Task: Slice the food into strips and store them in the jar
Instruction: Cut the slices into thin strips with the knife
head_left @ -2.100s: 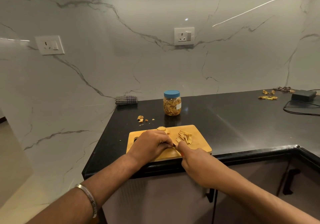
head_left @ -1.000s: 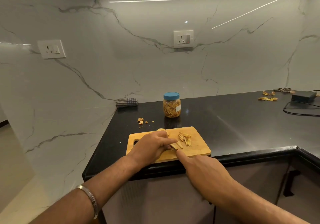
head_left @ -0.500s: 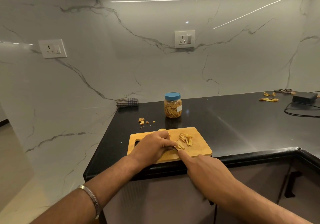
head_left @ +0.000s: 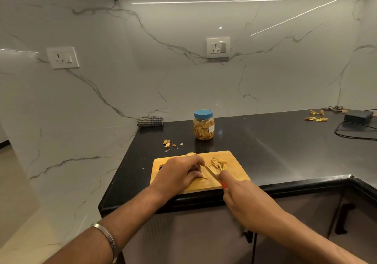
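Left hand (head_left: 179,175): fingers curled down over a small piece of food (head_left: 203,177) on the cutting board (head_left: 234,174), pinning it; most of the piece is hidden under the fingers. A metal bangle (head_left: 106,239) sits on that wrist.

Right hand (head_left: 242,194): wrapped round a knife (head_left: 214,175) with a red handle, forefinger laid along the top. The blade angles up and left across the board, its tip right beside the left fingertips.

On the board, past the blade: a loose heap of cut strips (head_left: 219,162). At the board's far edge, an uncut pale lump (head_left: 190,154), partly hidden by the left hand.

Beyond the board, on the black surface (head_left: 285,151): the jar (head_left: 203,125), upright, blue lid on, filled with strips. Far-left of the board: scattered peel scraps (head_left: 167,142). Further back from those, against the marble wall: a folded checked cloth (head_left: 150,120).

Far right of the board: more peelings (head_left: 316,118), a black box (head_left: 359,116) with a cable.
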